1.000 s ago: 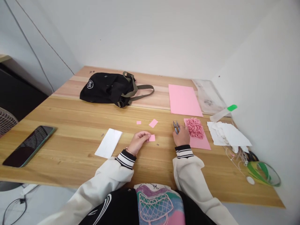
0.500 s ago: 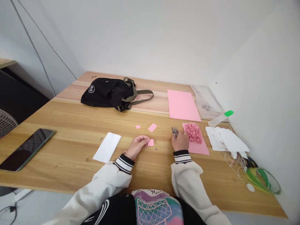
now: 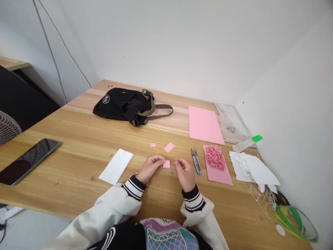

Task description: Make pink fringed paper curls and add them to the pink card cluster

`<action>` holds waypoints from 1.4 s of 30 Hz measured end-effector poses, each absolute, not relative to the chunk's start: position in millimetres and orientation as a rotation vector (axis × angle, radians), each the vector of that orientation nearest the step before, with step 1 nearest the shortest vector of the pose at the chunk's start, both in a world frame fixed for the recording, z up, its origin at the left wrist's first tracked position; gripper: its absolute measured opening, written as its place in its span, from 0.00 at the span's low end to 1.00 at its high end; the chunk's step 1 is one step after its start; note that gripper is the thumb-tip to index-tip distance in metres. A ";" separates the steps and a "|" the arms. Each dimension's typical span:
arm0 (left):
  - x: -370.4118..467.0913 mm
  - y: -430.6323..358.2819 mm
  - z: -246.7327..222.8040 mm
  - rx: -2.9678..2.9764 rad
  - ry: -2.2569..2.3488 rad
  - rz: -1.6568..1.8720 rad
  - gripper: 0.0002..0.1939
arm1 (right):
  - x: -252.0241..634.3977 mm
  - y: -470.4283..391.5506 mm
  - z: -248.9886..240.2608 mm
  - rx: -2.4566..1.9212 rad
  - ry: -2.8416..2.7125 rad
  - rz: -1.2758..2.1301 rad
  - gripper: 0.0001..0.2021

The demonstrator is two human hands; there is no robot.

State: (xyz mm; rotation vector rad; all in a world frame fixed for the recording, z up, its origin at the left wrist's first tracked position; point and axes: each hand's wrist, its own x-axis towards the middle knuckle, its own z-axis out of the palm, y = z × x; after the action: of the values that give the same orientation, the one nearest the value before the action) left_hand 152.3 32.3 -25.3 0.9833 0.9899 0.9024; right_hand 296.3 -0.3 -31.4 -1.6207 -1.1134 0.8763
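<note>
My left hand (image 3: 150, 169) pinches a small pink paper piece (image 3: 166, 164) by its left side, just above the tabletop. Close to its right edge is my right hand (image 3: 185, 172), thumb and fingertips pressed together; anything between them is too small to make out. Blue-handled thread snips (image 3: 197, 163) lie on the table right of that hand, blades pointing away from me. Two more pink paper pieces, a small one (image 3: 153, 145) and a larger one (image 3: 169, 147), lie beyond my hands. Farther right, a pile of pink bits (image 3: 215, 157) rests on a pink sheet (image 3: 220, 177).
A folded white cloth or paper (image 3: 116, 167) and a phone (image 3: 28, 161) lie to the left. Behind are a black bag (image 3: 122, 106) and a large pink sheet (image 3: 205, 125). White scraps (image 3: 256, 168), a green-capped bottle (image 3: 246, 143) and green tape rolls (image 3: 291, 218) line the right side.
My right hand has let go of the snips, leaving them on the table, and moved left beside the pink piece. My left hand still pinches that piece. The camera view has shifted slightly.
</note>
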 end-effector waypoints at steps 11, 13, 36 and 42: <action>164.3 27.9 -27.8 0.799 1.009 0.956 0.09 | 297.0 1.4 -29.3 -1.368 -0.653 1.391 0.23; 162.7 27.7 -28.6 0.807 1.005 0.938 0.09 | 298.3 1.2 -30.1 -1.364 -0.647 1.408 0.20; 163.9 26.1 -28.7 1.033 1.007 0.890 0.09 | 302.9 1.9 -27.8 -1.382 -0.746 1.439 0.08; 163.8 25.8 -28.2 1.022 1.001 0.893 0.08 | 303.1 1.2 -28.1 -1.370 -0.728 1.449 0.08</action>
State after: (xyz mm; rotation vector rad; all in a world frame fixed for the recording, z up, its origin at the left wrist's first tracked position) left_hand 163.8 25.8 -28.2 1.0222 1.0006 0.8926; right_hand 303.1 1.2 -28.1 -1.3699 -0.7275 1.4491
